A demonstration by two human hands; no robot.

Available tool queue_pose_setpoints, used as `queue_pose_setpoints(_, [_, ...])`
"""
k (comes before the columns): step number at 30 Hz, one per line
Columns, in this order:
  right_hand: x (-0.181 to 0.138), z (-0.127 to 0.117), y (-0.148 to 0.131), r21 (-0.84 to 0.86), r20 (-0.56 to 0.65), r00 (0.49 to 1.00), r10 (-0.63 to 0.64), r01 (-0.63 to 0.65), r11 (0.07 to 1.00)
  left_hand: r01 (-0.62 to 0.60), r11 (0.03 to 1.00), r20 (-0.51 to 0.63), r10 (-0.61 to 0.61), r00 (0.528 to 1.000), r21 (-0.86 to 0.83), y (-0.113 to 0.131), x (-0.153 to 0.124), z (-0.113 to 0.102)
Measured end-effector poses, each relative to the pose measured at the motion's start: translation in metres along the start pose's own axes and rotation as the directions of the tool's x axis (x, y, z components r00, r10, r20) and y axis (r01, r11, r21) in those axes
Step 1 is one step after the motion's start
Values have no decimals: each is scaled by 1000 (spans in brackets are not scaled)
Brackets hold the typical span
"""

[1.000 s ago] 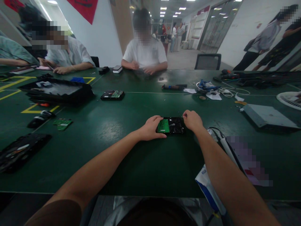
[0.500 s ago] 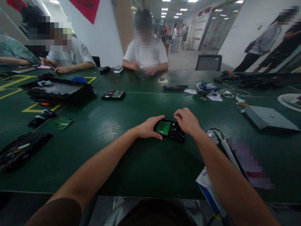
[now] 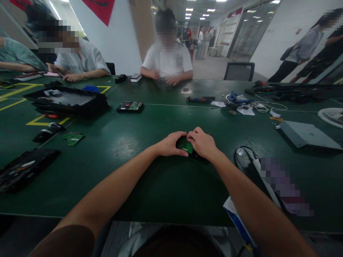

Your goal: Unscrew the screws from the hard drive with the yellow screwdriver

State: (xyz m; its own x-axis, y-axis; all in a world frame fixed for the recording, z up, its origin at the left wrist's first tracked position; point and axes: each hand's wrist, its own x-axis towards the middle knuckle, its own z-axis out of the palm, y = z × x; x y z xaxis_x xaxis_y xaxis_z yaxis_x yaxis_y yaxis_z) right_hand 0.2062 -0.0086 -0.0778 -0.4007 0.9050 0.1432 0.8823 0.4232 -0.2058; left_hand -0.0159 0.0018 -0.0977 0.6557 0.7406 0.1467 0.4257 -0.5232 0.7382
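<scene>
A black hard drive (image 3: 178, 142) lies on the green tabletop in front of me, its green circuit board (image 3: 185, 145) facing up. My left hand (image 3: 170, 144) grips the drive's left end, thumb along the near edge and fingers along the far edge. Over the board's right part, my right hand (image 3: 202, 142) is closed, thumb and fingertips brought together at the board. Whether anything small is between those fingertips is hidden. The right hand covers most of the drive's right half. A few tiny dark bits (image 3: 207, 132) lie just beyond it.
To the left are another drive (image 3: 130, 106), a loose green circuit board (image 3: 73, 138), a black tray (image 3: 66, 101) and a black device (image 3: 26, 167). A grey metal box (image 3: 308, 135), cables (image 3: 258, 105) and a screwdriver-like tool (image 3: 200, 99) lie right and ahead. People sit opposite.
My right hand has moved left, from the drive's right end onto the circuit board. The left hand keeps its grip on the drive. The view has shifted slightly.
</scene>
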Motion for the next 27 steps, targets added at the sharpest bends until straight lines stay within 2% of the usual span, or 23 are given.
queue_pose_setpoints(6, [0,0,-1,4,9,1000,-4,4,1000,-5,1000,-6,5,1000,8,3,0,0])
queue_pose_setpoints(16, [-4,-7,12,11,-83,994,65,-65,998,-23,999,-22,24,999,33,-3,1,2])
queue_pose_setpoints(23, [-5,-10,12,-3,-56,998,13,-13,1000,-4,999,-5,4,1000,43,-3,0,2])
queue_pose_setpoints(27, [-4,-13,21,23,-149,983,104,-102,995,15,998,-14,-14,1000,65,-3,0,3])
